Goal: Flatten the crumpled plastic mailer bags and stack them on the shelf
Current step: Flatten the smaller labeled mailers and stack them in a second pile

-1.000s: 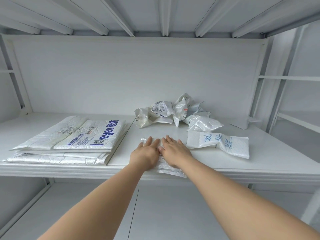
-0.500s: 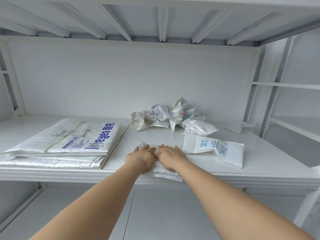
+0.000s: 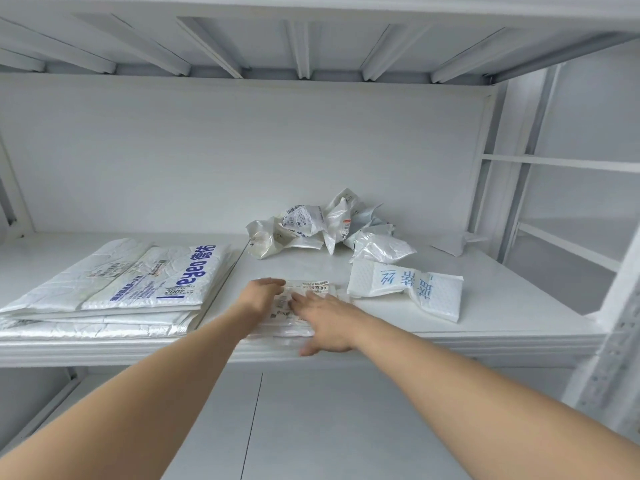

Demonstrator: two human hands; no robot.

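Left hand and right hand are flat, fingers spread, pressing the labelled mailer bag at the middle of the shelf front edge. This is the smoothing step. Its long axis seems front-to-back, label end rearward. Next, I'd carry it onto the flattened stack at the left end.

Storeroom: white metal shelving, piled mailer bags
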